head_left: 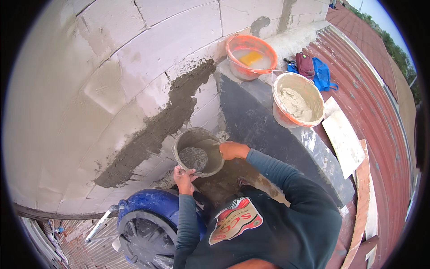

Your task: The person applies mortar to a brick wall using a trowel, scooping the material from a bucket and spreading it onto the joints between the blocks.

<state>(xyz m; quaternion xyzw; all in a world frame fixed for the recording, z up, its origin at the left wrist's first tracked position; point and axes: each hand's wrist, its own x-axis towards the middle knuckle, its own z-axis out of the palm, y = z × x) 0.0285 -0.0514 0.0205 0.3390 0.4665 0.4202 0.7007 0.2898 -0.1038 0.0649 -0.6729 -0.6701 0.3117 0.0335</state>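
Grey bucket [198,151] of wet mortar, held against the block wall [89,89] beside a dark mortar smear [156,130]; left hand [183,178] closed on its near rim, right hand [232,150] gripping its right rim; beyond, an orange water bucket [251,56] and a plaster-filled bucket [298,99] on the ledge [268,130]; blue wheel [150,224] below

Both hands [184,178] [232,150] grip a grey mortar bucket [198,152] by its rim.

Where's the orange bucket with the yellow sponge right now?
In the head view, the orange bucket sits upper centre on the ledge against the block wall, just left of the mortar-filled bucket.
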